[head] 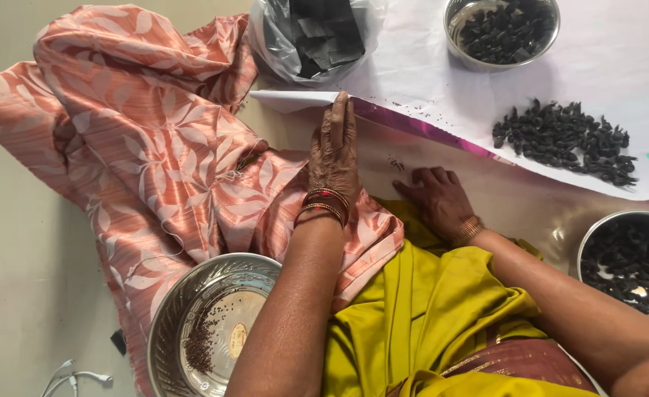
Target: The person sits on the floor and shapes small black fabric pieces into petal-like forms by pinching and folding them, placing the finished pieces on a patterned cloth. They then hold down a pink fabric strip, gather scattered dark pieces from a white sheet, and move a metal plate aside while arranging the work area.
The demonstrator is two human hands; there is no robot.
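My left hand (335, 151) reaches forward with straight fingers pressed on the near edge of a white sheet (427, 70) that has a purple underside. It wears red and gold bangles at the wrist. My right hand (438, 198) rests palm down on the pale floor just below that edge, fingers spread, holding nothing. A few tiny dark seeds (396, 163) lie on the floor between the two hands. A heap of black dried pods (563, 140) sits on the sheet to the right.
A steel bowl (218, 327) with small brown seeds stands near my left elbow. Two more steel bowls of black pods (502, 29) (629, 266) stand far and right. A plastic bag of dark pieces (317, 37), peach patterned cloth (141, 132) and white cable (74, 376) lie around.
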